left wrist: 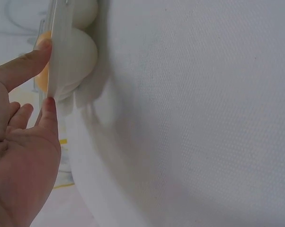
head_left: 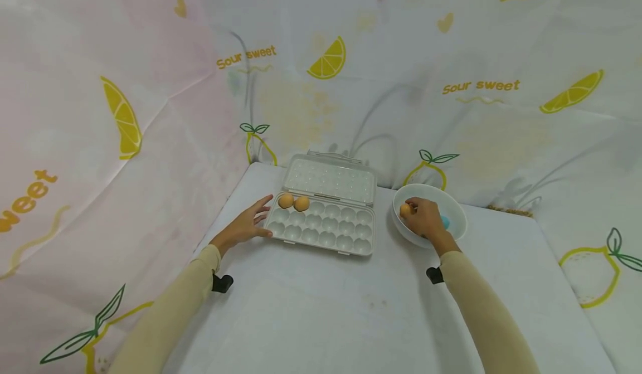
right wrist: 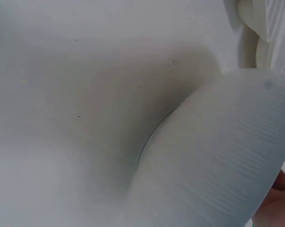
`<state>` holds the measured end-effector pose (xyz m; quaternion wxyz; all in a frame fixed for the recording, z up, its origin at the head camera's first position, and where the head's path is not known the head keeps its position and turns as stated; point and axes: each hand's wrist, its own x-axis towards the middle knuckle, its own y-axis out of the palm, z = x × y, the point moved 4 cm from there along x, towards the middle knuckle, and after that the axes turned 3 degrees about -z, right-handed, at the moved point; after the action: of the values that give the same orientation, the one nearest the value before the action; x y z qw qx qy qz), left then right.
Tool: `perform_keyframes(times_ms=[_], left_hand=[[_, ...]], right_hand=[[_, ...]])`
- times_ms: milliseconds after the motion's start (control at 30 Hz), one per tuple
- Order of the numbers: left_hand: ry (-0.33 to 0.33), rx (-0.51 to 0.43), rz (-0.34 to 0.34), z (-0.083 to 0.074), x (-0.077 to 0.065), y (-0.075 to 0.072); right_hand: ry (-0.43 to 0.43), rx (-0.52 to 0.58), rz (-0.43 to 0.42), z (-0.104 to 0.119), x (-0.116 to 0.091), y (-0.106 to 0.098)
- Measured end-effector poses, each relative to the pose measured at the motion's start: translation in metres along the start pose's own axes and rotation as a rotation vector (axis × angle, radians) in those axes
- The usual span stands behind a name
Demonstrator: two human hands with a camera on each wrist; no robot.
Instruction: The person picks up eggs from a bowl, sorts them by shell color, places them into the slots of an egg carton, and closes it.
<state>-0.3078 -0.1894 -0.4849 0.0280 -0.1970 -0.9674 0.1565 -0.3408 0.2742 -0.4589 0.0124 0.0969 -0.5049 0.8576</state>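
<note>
A white egg box (head_left: 321, 246) with rows of round cups lies with its lid (head_left: 331, 180) folded back. Two orange eggs (head_left: 301, 203) sit side by side in its back row, at the left end. My left hand (head_left: 241, 226) touches the box's left edge with thumb and fingers spread; the left wrist view shows fingertips (left wrist: 48, 103) against the rim. Over the white bowl (head_left: 457, 234), right of the box, my right hand (head_left: 425, 218) pinches an orange egg (head_left: 405, 210). A blue object (head_left: 444, 222) lies in the bowl, partly hidden by that hand.
A white cloth covers the table (head_left: 311, 312). Behind and to the left hangs a lemon-printed sheet (head_left: 391, 39). A strip of brown woven edging (head_left: 509, 211) shows at the table's back right. The bowl's side (right wrist: 218, 156) fills much of the right wrist view.
</note>
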Motion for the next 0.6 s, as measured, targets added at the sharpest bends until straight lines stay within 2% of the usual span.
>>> perform_keyframes(times_ms=[133, 367, 600], left_hand=[[-0.008, 0.000, -0.001, 0.000, 0.001, 0.000], [-0.016, 0.005, -0.019, 0.028, 0.013, -0.002], [0.041, 0.034, -0.019, 0.033, 0.011, -0.003]], right_hand=[[-0.025, 0.029, -0.044, 0.006, 0.002, -0.008], [-0.121, 0.102, -0.163, 0.020, 0.007, -0.018], [-0.164, 0.210, -0.226, 0.053, 0.014, -0.011]])
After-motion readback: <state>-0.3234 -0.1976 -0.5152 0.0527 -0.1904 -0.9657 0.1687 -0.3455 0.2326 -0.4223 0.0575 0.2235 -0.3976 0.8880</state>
